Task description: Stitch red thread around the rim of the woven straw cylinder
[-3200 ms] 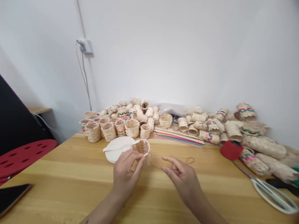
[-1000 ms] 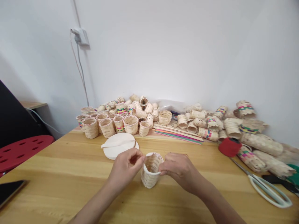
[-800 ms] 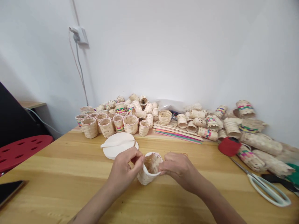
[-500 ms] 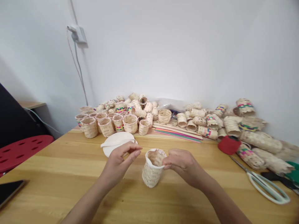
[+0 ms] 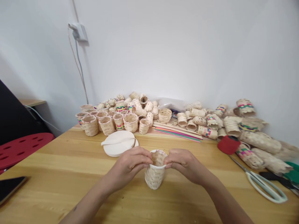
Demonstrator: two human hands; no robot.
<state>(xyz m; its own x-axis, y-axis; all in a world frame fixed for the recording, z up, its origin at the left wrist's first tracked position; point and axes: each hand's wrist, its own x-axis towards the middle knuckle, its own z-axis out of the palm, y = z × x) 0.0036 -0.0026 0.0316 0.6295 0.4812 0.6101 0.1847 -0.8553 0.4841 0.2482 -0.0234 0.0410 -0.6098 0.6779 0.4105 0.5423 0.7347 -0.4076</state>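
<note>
A small woven basket (image 5: 154,178) stands upright on the wooden table, its mouth facing up. White trim runs round the near side of its rim, and red-and-white stitching shows on the far side. My left hand (image 5: 133,163) pinches the rim at the left, thumb outside and fingers over the edge. At the right of the rim, my right hand (image 5: 184,163) grips the edge in the same way. Behind my left hand lies a flat roll of white tape (image 5: 118,143), its loose strip crossing the top.
Finished-looking woven baskets (image 5: 90,126) stand at the back left. More woven pieces (image 5: 207,119) are piled along the wall. Coloured strips (image 5: 178,134) lie before them. White-handled scissors (image 5: 266,186) and a red object (image 5: 229,145) are at right; a phone (image 5: 11,188) lies left.
My left hand has come in from the left, and its fingers have closed on the basket's rim. The basket stands slightly straighter. My right hand keeps its hold.
</note>
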